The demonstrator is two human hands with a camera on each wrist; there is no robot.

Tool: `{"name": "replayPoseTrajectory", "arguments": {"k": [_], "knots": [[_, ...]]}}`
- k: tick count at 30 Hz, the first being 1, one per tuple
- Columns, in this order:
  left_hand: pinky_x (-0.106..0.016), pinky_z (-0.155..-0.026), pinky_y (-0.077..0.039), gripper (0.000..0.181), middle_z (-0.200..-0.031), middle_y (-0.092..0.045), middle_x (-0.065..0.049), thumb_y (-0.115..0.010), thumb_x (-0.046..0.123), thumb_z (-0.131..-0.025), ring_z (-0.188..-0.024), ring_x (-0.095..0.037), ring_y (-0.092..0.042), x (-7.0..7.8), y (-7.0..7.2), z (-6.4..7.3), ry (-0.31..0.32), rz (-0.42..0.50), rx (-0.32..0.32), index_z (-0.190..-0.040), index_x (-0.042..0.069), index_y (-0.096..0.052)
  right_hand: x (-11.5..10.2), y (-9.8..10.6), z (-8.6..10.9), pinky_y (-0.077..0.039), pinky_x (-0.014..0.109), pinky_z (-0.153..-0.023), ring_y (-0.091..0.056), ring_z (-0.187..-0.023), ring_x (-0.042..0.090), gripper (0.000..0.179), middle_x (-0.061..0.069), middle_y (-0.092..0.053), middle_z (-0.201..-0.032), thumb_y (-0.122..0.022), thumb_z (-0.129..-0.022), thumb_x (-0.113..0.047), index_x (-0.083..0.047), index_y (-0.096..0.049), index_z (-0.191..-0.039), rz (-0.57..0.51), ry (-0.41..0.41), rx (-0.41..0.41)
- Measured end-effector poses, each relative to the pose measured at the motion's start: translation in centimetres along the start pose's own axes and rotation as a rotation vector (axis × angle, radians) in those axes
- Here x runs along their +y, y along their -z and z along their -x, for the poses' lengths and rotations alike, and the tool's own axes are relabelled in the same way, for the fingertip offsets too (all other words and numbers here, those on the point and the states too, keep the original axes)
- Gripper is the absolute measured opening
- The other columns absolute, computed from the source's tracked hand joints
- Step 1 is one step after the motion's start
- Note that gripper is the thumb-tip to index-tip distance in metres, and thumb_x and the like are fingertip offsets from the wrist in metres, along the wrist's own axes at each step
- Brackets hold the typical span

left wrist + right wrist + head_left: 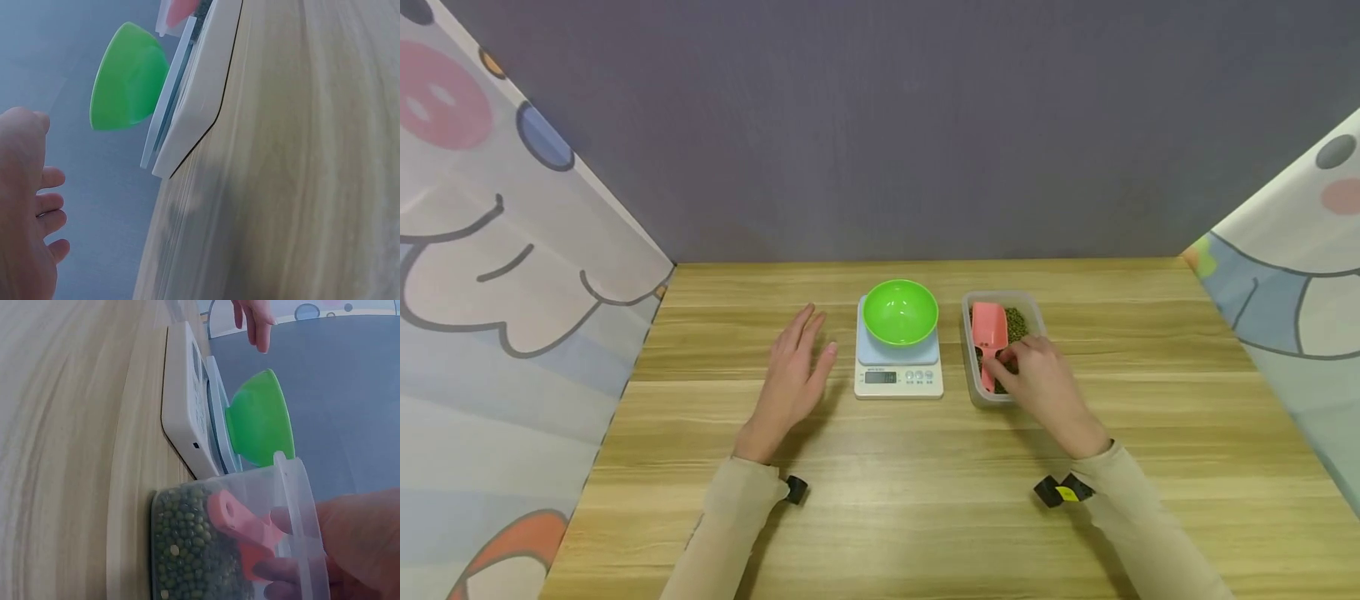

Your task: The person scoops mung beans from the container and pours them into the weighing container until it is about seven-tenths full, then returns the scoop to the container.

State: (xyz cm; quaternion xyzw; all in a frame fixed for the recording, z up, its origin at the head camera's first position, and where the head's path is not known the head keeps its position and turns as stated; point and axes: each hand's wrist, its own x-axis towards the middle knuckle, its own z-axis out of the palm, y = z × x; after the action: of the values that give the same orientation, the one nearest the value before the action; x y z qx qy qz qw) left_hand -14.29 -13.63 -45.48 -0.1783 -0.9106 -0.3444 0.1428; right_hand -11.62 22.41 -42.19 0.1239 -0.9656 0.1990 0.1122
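A green bowl [900, 313] sits on the pale blue platform of a white kitchen scale [898, 381]. My left hand [792, 375] hovers left of the scale, fingers extended and holding nothing. Right of the scale stands a clear plastic container [973, 383] with mung beans [181, 544] in it. On the beans lies a pink scoop [989, 321], its handle towards me. My right hand [1041, 379] reaches over the container's right wall and pinches the scoop at its handle. Through the clear wall, the right wrist view shows the fingers at the scoop.
All of this stands on a wood-grain table [880, 500]. A dark grey panel [910, 133] rises behind it. Cartoon-printed cloths [497, 300] hang at the left and right sides. The scale and the container stand side by side with a narrow gap between them.
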Motion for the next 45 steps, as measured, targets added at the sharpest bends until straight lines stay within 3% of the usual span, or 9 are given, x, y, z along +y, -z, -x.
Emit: {"name": "replayPoseTrajectory", "arguments": {"k": [9, 18, 23, 26, 32, 37, 41, 45], "knots": [[-0.060, -0.125, -0.021, 0.055, -0.166, -0.031, -0.018, -0.046, 0.033, -0.109, -0.152, -0.037, -0.030, 0.2, -0.2, -0.2, 0.024, 0.005, -0.028, -0.155, 0.003, -0.043, -0.3, -0.5, -0.5, -0.047, 0.039, -0.061, -0.050, -0.064, 0.023, 0.033, 0.005, -0.057, -0.066, -0.078, -0.092, -0.020, -0.005, -0.063, -0.066, 0.023, -0.001, 0.010], [-0.060, -0.124, -0.022, 0.057, -0.164, -0.034, -0.022, -0.046, 0.034, -0.109, -0.151, -0.040, -0.032, 0.5, -0.6, -0.5, 0.045, 0.043, -0.045, -0.155, 0.001, -0.042, -0.5, -1.0, -0.8, -0.038, 0.036, -0.048, -0.045, -0.054, 0.023, 0.045, 0.004, -0.048, -0.058, -0.079, -0.089, -0.020, -0.010, -0.048, -0.058, 0.121, -0.026, 0.066], [-0.061, -0.123, -0.025, 0.057, -0.162, -0.036, -0.023, -0.047, 0.034, -0.109, -0.150, -0.040, -0.034, 0.7, -0.8, -0.5, 0.053, 0.052, -0.063, -0.155, 0.001, -0.041, -0.5, -0.7, -0.5, -0.043, 0.045, -0.050, -0.050, -0.055, 0.032, 0.030, 0.012, -0.053, -0.061, -0.079, -0.085, -0.011, 0.000, -0.057, -0.069, 0.166, 0.016, 0.230], [-0.061, -0.123, -0.026, 0.057, -0.162, -0.037, -0.023, -0.047, 0.034, -0.109, -0.149, -0.040, -0.035, 0.8, -0.9, -0.4, 0.048, 0.051, -0.069, -0.155, 0.001, -0.042, -0.6, 0.0, -0.3, -0.047, 0.047, -0.052, -0.056, -0.057, 0.035, 0.022, 0.017, -0.061, -0.066, -0.079, -0.087, -0.007, 0.007, -0.063, -0.080, 0.182, 0.044, 0.277], [-0.062, -0.123, -0.027, 0.057, -0.162, -0.037, -0.022, -0.047, 0.035, -0.109, -0.148, -0.041, -0.036, 1.1, -1.1, -0.5, 0.035, 0.050, -0.080, -0.154, 0.001, -0.043, -0.2, 1.4, 0.2, -0.056, 0.052, -0.062, -0.066, -0.070, 0.041, 0.017, 0.025, -0.071, -0.084, -0.074, -0.091, 0.001, 0.011, -0.064, -0.101, 0.151, 0.101, 0.251], [-0.061, -0.122, -0.029, 0.057, -0.162, -0.038, -0.021, -0.051, 0.034, -0.107, -0.147, -0.041, -0.038, 1.1, -1.2, -0.5, 0.017, 0.049, -0.077, -0.153, 0.000, -0.045, 1.1, 2.2, 0.9, -0.058, 0.055, -0.072, -0.068, -0.085, 0.044, 0.027, 0.027, -0.071, -0.098, -0.075, -0.091, 0.001, 0.011, -0.063, -0.113, 0.099, 0.113, 0.213], [-0.061, -0.121, -0.030, 0.058, -0.161, -0.039, -0.022, -0.053, 0.034, -0.107, -0.147, -0.041, -0.038, 1.2, -1.2, -0.6, 0.007, 0.048, -0.080, -0.152, -0.001, -0.044, 2.2, 3.1, 1.5, -0.056, 0.057, -0.073, -0.066, -0.085, 0.045, 0.029, 0.027, -0.070, -0.096, -0.081, -0.085, 0.000, 0.008, -0.067, -0.109, 0.095, 0.120, 0.234], [-0.062, -0.120, -0.031, 0.059, -0.161, -0.039, -0.022, -0.055, 0.034, -0.107, -0.147, -0.041, -0.038, 1.2, -1.2, -0.7, 0.002, 0.041, -0.084, -0.152, -0.002, -0.044, 3.2, 3.7, 1.7, -0.048, 0.055, -0.069, -0.059, -0.082, 0.044, 0.027, 0.023, -0.065, -0.094, -0.085, -0.079, 0.002, 0.004, -0.071, -0.102, 0.125, 0.168, 0.305]]}}
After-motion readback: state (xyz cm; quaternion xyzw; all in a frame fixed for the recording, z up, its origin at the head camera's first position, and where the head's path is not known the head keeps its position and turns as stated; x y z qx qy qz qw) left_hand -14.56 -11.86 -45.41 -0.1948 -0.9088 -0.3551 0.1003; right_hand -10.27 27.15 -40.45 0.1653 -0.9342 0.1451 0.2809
